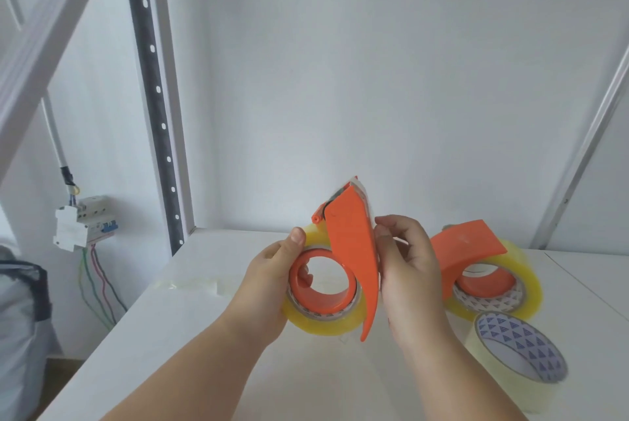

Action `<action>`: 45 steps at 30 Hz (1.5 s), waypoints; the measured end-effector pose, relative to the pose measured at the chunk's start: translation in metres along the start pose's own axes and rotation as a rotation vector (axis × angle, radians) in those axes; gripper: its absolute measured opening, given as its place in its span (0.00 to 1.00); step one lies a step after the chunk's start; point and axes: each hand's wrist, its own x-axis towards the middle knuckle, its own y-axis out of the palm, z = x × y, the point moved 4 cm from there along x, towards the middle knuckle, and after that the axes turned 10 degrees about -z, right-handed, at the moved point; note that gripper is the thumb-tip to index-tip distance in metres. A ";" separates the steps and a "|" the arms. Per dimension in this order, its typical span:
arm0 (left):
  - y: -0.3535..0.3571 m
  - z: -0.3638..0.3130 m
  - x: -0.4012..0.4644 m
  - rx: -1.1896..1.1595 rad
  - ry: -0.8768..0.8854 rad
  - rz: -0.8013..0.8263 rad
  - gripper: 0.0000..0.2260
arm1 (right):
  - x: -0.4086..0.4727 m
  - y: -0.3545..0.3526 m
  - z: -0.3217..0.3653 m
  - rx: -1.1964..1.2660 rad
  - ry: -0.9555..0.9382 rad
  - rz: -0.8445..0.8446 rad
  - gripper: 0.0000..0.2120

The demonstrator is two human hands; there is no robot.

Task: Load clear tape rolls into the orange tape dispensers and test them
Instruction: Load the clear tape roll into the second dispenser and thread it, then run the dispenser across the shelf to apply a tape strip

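1. Left hand (272,276) grips the loaded orange dispenser (354,250) above the desk (204,335), steadying it.
2. Right hand (406,260) pinches its blade side, probably feeding tape.
3. Second dispenser (476,250) right of it; spare roll (520,349) nearer.

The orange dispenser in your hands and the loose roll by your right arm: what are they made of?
Orange dispenser: apparently moulded plastic, smooth with a slight sheen. Loose roll: clear glossy tape film, seemingly wound on a printed cardboard core with blue triangles.
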 end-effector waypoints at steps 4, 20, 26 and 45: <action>0.001 0.004 -0.003 -0.142 -0.087 -0.014 0.24 | -0.005 -0.003 0.002 -0.058 -0.088 0.024 0.08; -0.006 0.004 -0.005 -0.338 -0.190 -0.093 0.26 | -0.024 0.017 -0.008 -0.074 -0.102 0.606 0.38; -0.015 0.004 -0.007 -0.176 -0.168 -0.109 0.27 | -0.025 0.014 -0.015 -0.168 -0.127 0.584 0.39; -0.023 -0.069 -0.088 1.044 0.446 -0.631 0.14 | 0.006 -0.030 0.031 -0.654 -0.403 0.815 0.28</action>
